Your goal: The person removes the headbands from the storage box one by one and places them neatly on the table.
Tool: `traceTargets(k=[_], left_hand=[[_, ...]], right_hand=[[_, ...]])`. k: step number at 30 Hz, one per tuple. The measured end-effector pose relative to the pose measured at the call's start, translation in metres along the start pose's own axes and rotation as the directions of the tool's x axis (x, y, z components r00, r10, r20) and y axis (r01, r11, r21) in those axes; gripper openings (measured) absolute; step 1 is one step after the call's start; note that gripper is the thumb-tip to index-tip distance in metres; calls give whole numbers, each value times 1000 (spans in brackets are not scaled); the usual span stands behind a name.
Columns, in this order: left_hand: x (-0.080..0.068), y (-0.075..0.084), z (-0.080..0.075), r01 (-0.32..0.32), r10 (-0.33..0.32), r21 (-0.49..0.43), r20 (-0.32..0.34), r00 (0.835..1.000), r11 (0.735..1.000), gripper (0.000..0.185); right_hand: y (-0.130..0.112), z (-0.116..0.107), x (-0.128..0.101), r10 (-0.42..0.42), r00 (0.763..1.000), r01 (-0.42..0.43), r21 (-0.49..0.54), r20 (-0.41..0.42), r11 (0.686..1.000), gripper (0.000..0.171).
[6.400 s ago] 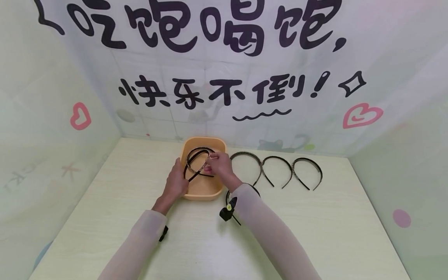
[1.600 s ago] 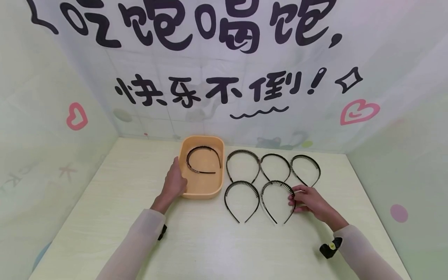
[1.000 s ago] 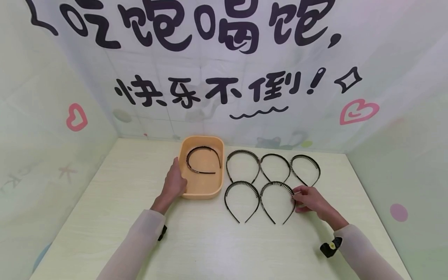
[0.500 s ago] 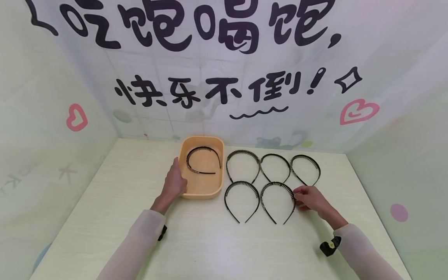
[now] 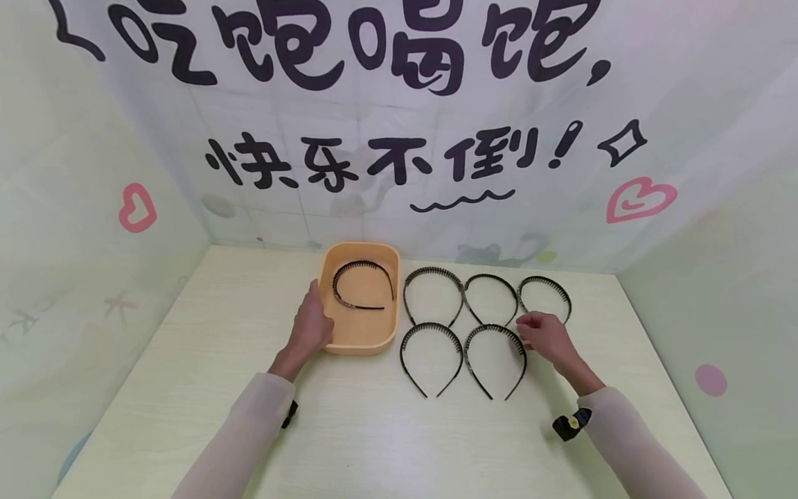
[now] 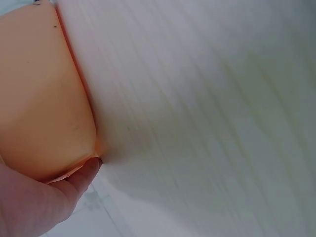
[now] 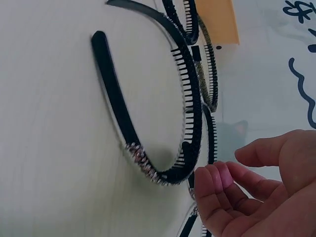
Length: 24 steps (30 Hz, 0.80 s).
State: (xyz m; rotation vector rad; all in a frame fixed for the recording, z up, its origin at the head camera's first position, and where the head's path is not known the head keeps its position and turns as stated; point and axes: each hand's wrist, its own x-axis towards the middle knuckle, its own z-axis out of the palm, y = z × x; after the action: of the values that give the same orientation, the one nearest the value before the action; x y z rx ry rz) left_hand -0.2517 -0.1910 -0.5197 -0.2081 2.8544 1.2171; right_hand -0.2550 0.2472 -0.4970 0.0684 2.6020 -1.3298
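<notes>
An orange plastic bin (image 5: 361, 334) stands at the back left of the table, a black toothed headband (image 5: 335, 285) lying inside. My left hand (image 5: 310, 324) grips the bin's left wall, its thumb over the rim. In the left wrist view the fingers (image 6: 81, 177) lie along the bin's outer side. My right hand (image 5: 547, 337) hovers just right of the front-right headband (image 5: 495, 326), fingers loosely bent. The right wrist view shows a gap between thumb and fingers, with nothing held; this headband has glittery decoration on one leg.
Right of the bin, a back row holds three headbands: a left one (image 5: 433, 270), a middle one (image 5: 490, 277) and a right one (image 5: 544, 279). Another headband (image 5: 430, 326) lies in the front row. A printed curtain (image 5: 361, 222) rises behind the table (image 5: 374, 430).
Earlier the right hand was in the bin with a headband. That headband now lies front right; the hand has let go and shifted slightly up and left. The left hand stays on the bin.
</notes>
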Motion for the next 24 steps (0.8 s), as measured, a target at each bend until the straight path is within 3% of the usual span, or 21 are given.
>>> traceTargets(k=[9,15,24], left_hand=[[0,1,0,5,-5,-3,-4,1000,1000,86],[0,1,1,7,-7,-6,12,1000,1000,87],[1,0,1,14,-14,5,2,1000,1000,87]], right_hand=[[-32,25,13,-74,997,74,72,-7,995,32],[-57,50,18,-137,990,130,144,40,981,30],[-93,84,28,-225,970,210,152,92,966,25]])
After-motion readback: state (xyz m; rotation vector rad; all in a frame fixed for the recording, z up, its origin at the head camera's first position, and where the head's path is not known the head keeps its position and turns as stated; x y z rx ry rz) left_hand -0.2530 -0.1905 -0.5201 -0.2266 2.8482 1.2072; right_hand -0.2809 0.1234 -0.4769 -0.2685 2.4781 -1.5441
